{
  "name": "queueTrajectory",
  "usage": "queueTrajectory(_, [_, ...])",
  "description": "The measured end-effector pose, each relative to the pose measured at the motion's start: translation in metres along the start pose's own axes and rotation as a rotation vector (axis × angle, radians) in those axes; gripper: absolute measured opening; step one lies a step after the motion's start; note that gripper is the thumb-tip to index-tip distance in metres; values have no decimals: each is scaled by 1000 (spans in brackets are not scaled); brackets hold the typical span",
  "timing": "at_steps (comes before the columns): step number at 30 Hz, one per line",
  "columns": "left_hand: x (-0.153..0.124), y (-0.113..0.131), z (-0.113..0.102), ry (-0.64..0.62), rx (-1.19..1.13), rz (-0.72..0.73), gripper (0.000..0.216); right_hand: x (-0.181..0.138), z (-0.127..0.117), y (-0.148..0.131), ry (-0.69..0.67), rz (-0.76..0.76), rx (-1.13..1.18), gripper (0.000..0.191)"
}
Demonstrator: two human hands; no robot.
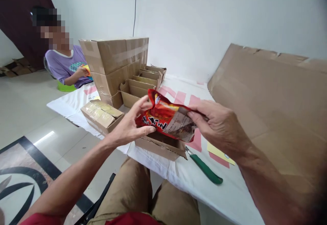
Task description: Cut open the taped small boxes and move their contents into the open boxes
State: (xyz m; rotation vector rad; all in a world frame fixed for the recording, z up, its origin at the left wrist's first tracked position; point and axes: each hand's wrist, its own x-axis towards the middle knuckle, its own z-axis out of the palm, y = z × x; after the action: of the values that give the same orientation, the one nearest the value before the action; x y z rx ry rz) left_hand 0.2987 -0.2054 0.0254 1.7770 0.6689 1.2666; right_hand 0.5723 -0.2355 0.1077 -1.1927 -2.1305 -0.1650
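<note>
Between my two hands is a red food packet [168,116] with dark lettering and a grey-brown lower corner. My left hand [138,121] grips its left end, thumb along the bottom and fingers behind. At the other end, my right hand [217,124] pinches the edge between thumb and fingers. Directly beneath the packet stands an open cardboard box [158,146] at the table edge, its inside mostly hidden. A green-handled knife [206,169] lies on the cloth right of this box, its short blade pointing toward it.
Taped cardboard boxes [112,58] are stacked at the left, with several open boxes [135,90] beside them. A closed carton [102,114] sits nearer me. A large cardboard sheet [270,109] leans at the right. Across the table a person [68,63] holds something yellow.
</note>
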Motion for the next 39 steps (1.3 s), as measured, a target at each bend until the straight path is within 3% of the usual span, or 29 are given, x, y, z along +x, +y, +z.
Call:
queueTrajectory(2, [12,-4,11,-29,-157,-117,68,-3,-1,0,42,-2,15,20])
queueTrajectory(4, [19,-9,17,38,-253,-192,60,-10,0,8,161,65,73,22])
queueTrajectory(6, [27,-15,19,135,-326,-196,63,-20,6,22,230,220,195,49])
queueTrajectory(8, [39,-19,19,176,-390,-167,66,-25,15,36,179,377,365,73])
queueTrajectory(10, [56,-20,20,153,-430,-131,66,-23,24,45,112,438,541,77])
queueTrajectory(14, [109,-7,20,48,-358,28,61,9,27,52,259,349,682,56])
queueTrajectory(18, [173,25,8,-40,-265,175,58,56,2,58,449,201,601,50])
queueTrajectory(21, [211,53,-3,-44,-220,263,51,88,-20,59,521,97,565,49])
queueTrajectory(24, [229,69,-9,-8,-186,337,47,108,-32,56,557,19,536,49])
queueTrajectory(28, [222,60,-11,12,-162,330,48,108,-29,52,498,38,648,48])
queueTrajectory(32, [192,34,-23,3,-181,186,49,94,-9,55,325,156,781,44])
queueTrajectory(36, [154,-1,-57,71,-79,10,43,93,28,60,120,275,825,54])
queueTrajectory(39, [126,-34,-89,170,122,-189,32,101,73,58,-111,371,755,42])
